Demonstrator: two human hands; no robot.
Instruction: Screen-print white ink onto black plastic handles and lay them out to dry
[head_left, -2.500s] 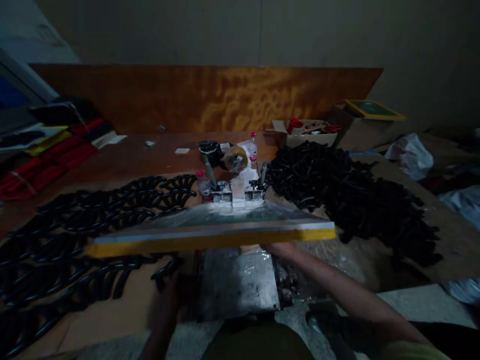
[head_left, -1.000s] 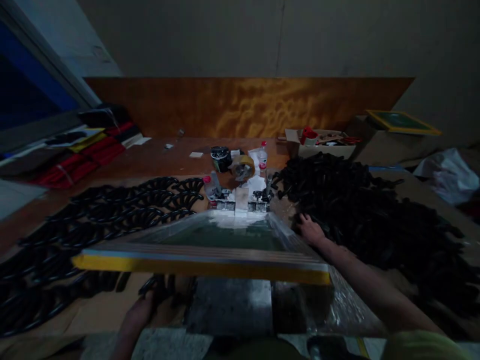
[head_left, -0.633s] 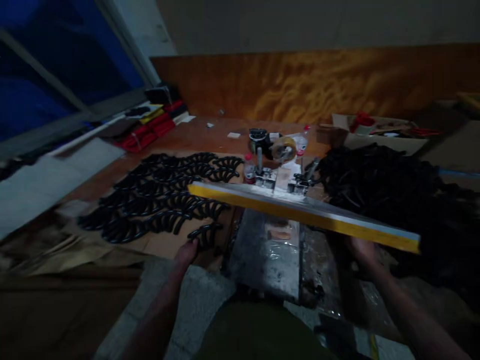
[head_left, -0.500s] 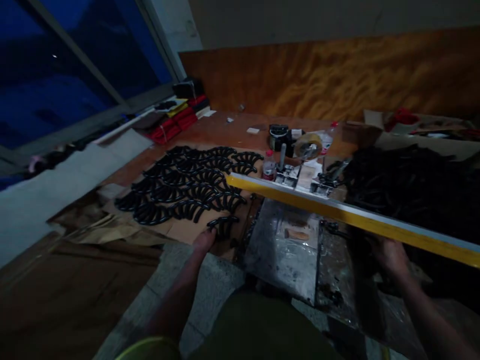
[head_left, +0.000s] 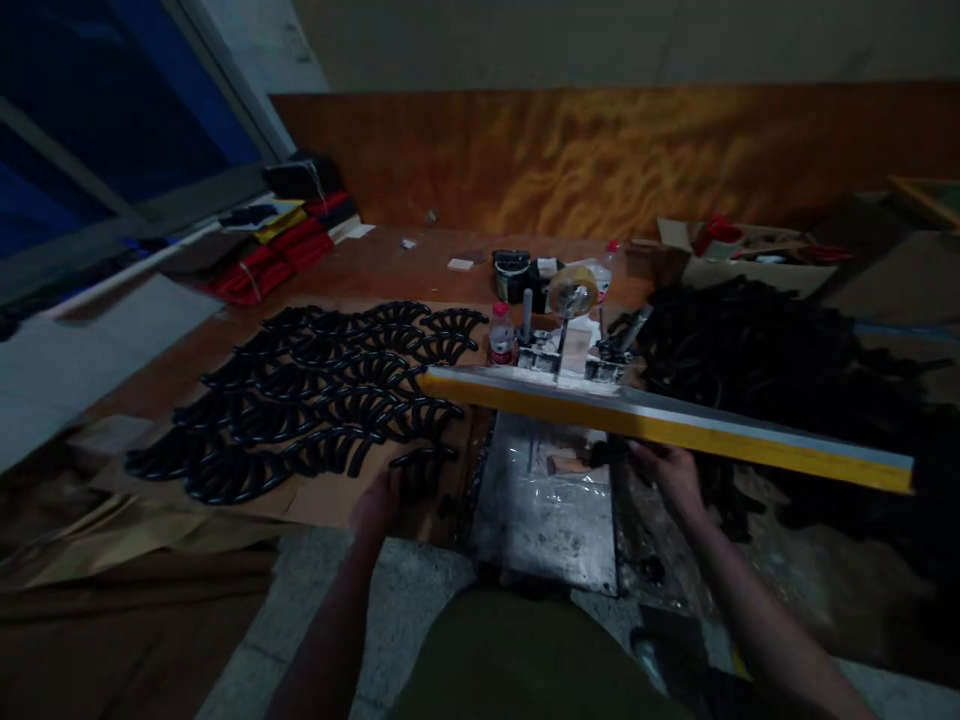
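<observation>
My left hand (head_left: 377, 500) is closed at the left end of a small group of curved black pieces (head_left: 424, 470) at the cardboard's front right; its grip is dim and blurred. My right hand (head_left: 670, 470) is closed on a dark piece (head_left: 613, 452) over the right edge of the metal plate (head_left: 544, 530), just below the yellow bar. Rows of curved black pieces (head_left: 300, 385) lie on the cardboard (head_left: 322, 503) at the left. A small brown block (head_left: 568, 466) rests on the plate.
A long yellow and white bar (head_left: 660, 418) spans above the plate. Behind it stand metal clamps (head_left: 540, 352), a red-capped bottle (head_left: 502, 338) and a tape roll (head_left: 574, 292). A black heap (head_left: 750, 350) lies right, red bundles (head_left: 274, 262) back left.
My right hand has moved left, from the black heap's side to the plate's right edge, and a dark piece now shows at its fingers. My left hand stays by the small group. The view has shifted.
</observation>
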